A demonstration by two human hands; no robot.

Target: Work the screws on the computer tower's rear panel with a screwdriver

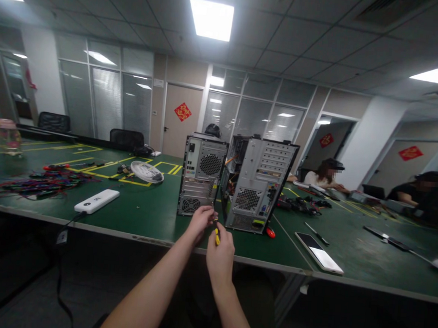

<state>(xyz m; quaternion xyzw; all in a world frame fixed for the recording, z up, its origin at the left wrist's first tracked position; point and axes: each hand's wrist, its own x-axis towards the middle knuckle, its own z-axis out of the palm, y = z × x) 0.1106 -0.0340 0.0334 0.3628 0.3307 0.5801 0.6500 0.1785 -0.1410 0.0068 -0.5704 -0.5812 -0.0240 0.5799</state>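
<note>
An office's green desk (143, 218) carries a grey metal computer tower (202, 175). Just before it, the right hand (220, 256) grips a yellow-handled screwdriver (217, 237). The left hand (200, 221) pinches the shaft, which points away toward the tower.

A wide green table (136, 220) with yellow lines bears two upright computer cases side by side, the left case (202, 175) and the right case (260, 184). To the left lie a white power bank (97, 200), tangled coloured wires (41, 181) and a round white grille (147, 172); to the right, a phone (320, 252)
</note>
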